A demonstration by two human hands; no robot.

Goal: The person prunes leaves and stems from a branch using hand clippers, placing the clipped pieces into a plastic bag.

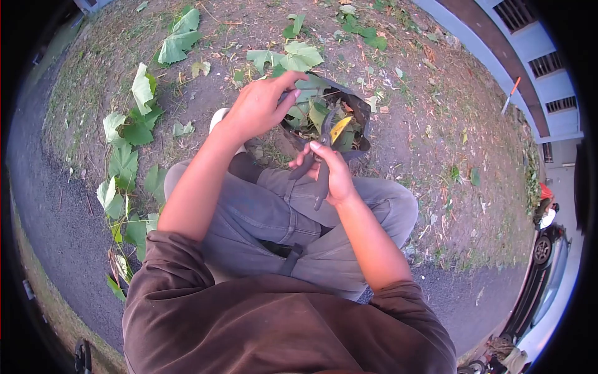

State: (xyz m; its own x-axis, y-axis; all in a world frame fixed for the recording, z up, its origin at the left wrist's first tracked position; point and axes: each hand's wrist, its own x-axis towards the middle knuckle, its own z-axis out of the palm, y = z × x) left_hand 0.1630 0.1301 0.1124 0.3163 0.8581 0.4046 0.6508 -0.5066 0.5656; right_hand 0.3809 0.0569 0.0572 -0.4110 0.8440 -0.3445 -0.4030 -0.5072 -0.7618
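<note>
My right hand [330, 171] is wrapped around pruning shears [322, 186] with dark handles, held over my lap. Their blades point away from me into the mouth of a dark bag [358, 109]. Inside the bag lie green leaves [317, 114] and a yellow leaf [340, 129]. At the bag's left rim is my left hand [265, 105], thumb and forefinger curled over a dark edge that looks like the bag's. A green leaf lies close by those fingertips. Part of the bag's left side is hidden behind the hand.
A leafy vine [123, 161] stretches along the ground to my left. More cut leaves [301, 57] lie beyond the bag on dirt and sparse grass. Pavement [56, 206] borders the left. At the right are a building wall [536, 56], an orange-tipped stick [512, 93], a person and a parked car.
</note>
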